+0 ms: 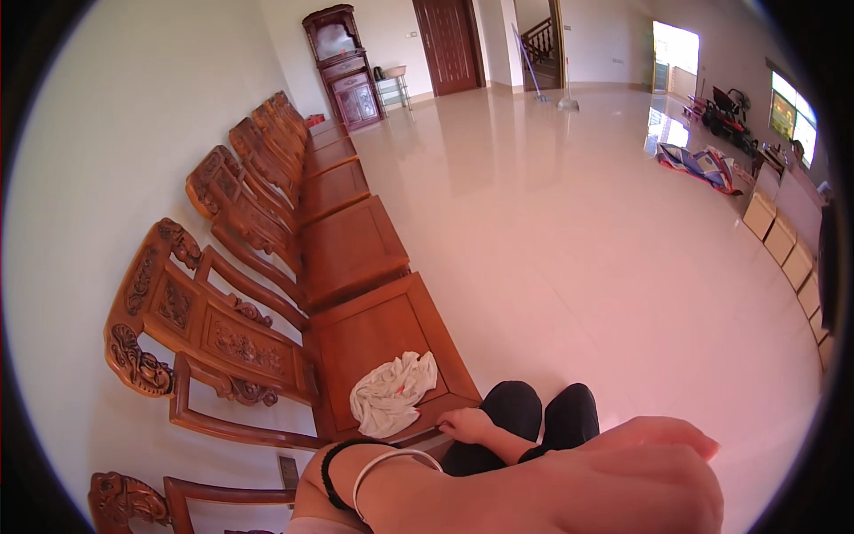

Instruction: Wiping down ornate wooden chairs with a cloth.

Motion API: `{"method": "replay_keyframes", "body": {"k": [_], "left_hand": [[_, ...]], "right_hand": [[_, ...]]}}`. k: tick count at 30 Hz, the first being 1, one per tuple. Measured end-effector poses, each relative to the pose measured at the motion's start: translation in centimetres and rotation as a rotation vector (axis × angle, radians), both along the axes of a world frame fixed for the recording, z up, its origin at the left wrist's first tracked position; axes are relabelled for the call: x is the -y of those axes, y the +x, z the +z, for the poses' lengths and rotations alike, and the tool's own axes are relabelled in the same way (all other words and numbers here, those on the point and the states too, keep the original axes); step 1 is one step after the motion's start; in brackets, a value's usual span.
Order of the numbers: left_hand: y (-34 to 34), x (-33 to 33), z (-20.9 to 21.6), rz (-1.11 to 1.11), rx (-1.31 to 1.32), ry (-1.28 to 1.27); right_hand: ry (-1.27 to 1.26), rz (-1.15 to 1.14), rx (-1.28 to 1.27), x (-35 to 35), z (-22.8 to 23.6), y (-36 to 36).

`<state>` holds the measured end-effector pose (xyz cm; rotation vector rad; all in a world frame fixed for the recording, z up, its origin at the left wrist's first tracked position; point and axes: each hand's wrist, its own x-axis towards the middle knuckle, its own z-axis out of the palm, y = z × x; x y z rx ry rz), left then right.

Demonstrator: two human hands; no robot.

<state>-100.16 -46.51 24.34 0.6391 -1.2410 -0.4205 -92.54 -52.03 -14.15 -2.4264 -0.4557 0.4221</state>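
Observation:
My left hand is raised close to the camera at the lower right. I see its back, with the fingers stretched out to the right and nothing visible in them. A black band and a white band circle that wrist. My right hand lies lower down on the front edge of the nearest wooden chair seat, fingers resting on the wood. A crumpled white cloth lies on the seat just left of that hand. My knees in black trousers show beside the seat.
A row of carved wooden chairs runs along the left wall to a dark cabinet. Glossy tiled floor spreads to the right. Far off are a brown door, a mop, a blue sheet and boxes.

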Motion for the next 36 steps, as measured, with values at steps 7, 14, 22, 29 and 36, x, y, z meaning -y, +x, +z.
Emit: {"method": "replay_keyframes", "body": {"k": [7, 14, 22, 29, 36], "left_hand": [[2.6, -1.7, 2.4, -0.188, 0.172, -0.03], [8.0, -5.1, -8.0, 0.614, -0.085, 0.226], [13.1, -21.3, -30.9, 1.38, -0.462, 1.023], [9.1, -27.3, -43.1, 1.888, -0.054, 1.226], [6.3, -25.9, -47.2, 1.913, -0.025, 1.362]], "right_hand": [[0.049, -0.002, -0.038, -0.1, 0.6, -0.3], [0.088, -0.044, 0.014, 0.5, -0.2, -0.7], [0.102, -0.031, 0.061, 0.6, 1.1, -0.4], [-0.031, 0.047, -0.01, -0.7, 1.2, -0.1], [-0.175, 0.162, -0.108, -2.1, 0.7, 0.9]]}}
